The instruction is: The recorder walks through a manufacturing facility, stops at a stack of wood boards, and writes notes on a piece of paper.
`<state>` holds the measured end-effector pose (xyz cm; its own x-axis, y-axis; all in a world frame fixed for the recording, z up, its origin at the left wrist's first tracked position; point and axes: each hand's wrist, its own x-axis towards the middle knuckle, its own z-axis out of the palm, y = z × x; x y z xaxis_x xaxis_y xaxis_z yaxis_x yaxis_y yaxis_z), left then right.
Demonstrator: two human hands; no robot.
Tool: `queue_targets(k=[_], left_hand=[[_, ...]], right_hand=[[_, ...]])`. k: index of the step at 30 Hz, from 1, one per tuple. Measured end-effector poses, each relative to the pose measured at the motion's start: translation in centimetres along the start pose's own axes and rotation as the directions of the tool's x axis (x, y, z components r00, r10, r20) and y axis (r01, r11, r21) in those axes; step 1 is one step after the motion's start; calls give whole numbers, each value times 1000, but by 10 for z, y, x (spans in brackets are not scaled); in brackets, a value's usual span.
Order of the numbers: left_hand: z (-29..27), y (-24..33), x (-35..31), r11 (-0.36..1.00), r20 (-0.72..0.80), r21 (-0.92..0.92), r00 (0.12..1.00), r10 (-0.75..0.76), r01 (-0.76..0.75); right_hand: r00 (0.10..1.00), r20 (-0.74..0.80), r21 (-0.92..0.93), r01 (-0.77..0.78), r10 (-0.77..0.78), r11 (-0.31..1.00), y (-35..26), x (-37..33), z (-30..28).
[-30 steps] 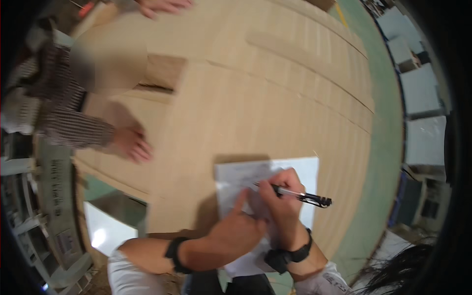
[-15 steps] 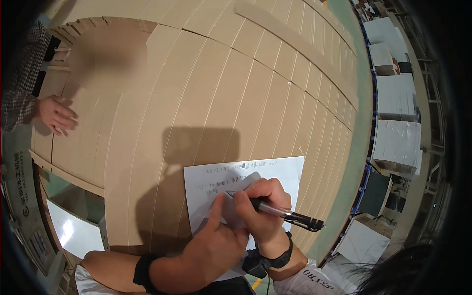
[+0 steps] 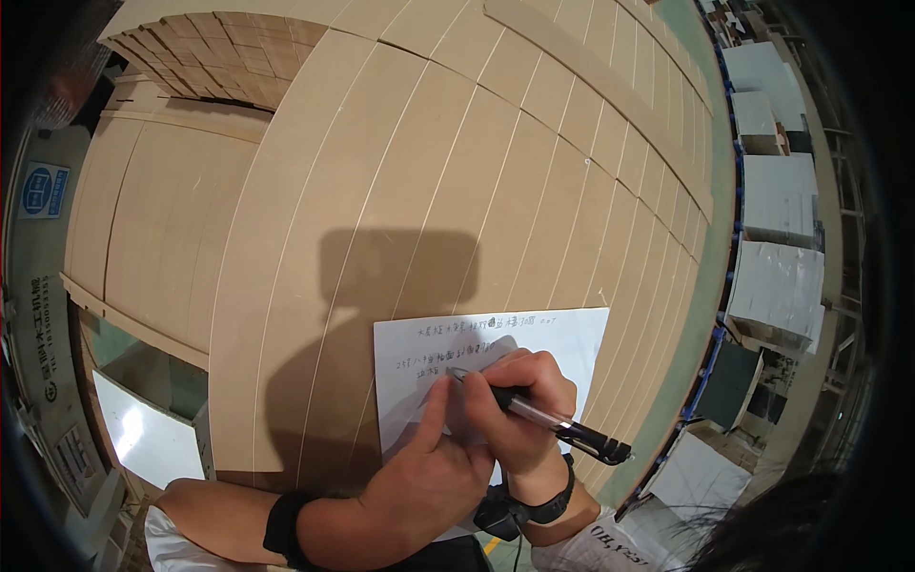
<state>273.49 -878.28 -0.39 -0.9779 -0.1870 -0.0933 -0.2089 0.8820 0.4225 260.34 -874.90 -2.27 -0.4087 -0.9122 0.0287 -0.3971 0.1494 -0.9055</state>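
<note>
Right hand (image 3: 524,410) pinching a pen (image 3: 545,416) over the written-on paper (image 3: 583,336).
Thumb and fingers grip it near the tip, which points forward-left, just beside the left hand's (image 3: 415,486) outstretched index finger — the long axis slants back-right past the knuckles, the black end beyond them; how the left hand's other fingers sit — partly hidden — I cannot tell.
</note>
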Motion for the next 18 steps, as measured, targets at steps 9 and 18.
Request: queue_targets(k=[9, 18], left_hand=[[1, -1, -1, 1000, 2, -14, 1000, -1, 1], [-1, 0, -1, 999, 11, -34, 1000, -7, 7]], right_hand=[[999, 8, 9, 31, -31, 999, 3, 0, 2], [998, 10, -1, 61, -61, 998, 3, 1, 0]])
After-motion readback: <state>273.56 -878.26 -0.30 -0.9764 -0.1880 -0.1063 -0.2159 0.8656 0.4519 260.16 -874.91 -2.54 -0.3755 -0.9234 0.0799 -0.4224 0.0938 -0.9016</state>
